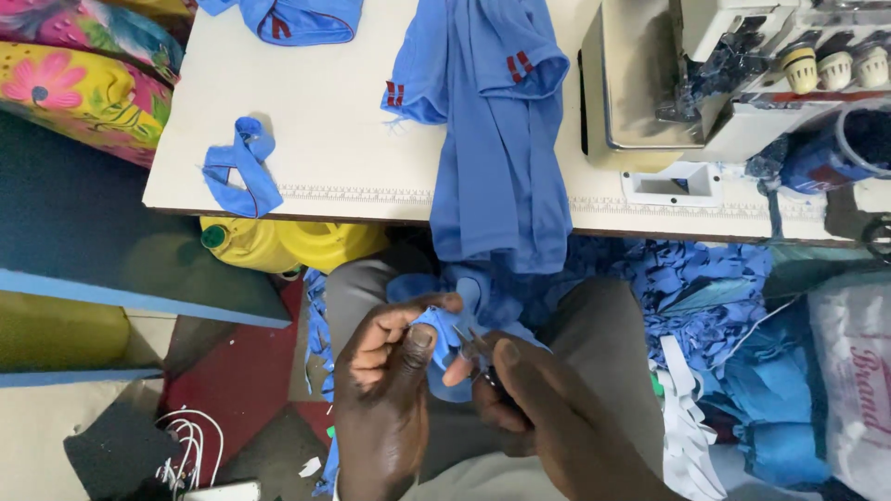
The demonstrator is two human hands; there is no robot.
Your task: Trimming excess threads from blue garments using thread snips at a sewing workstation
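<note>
A small tailoring workshop, seen from the seat of a person at work. A cream sewing machine (733,83) with thread cones (835,65) stands on a white work table (316,121) whose front edge carries a printed measuring scale (353,193). Blue garments (497,139) with red trim lie across the table and hang over its edge, with a small folded blue piece (243,167) beside them. Blue fabric offcuts (687,288) are heaped on the floor under the table, next to a yellow plastic jug (278,243) and a white sack (854,380).
</note>
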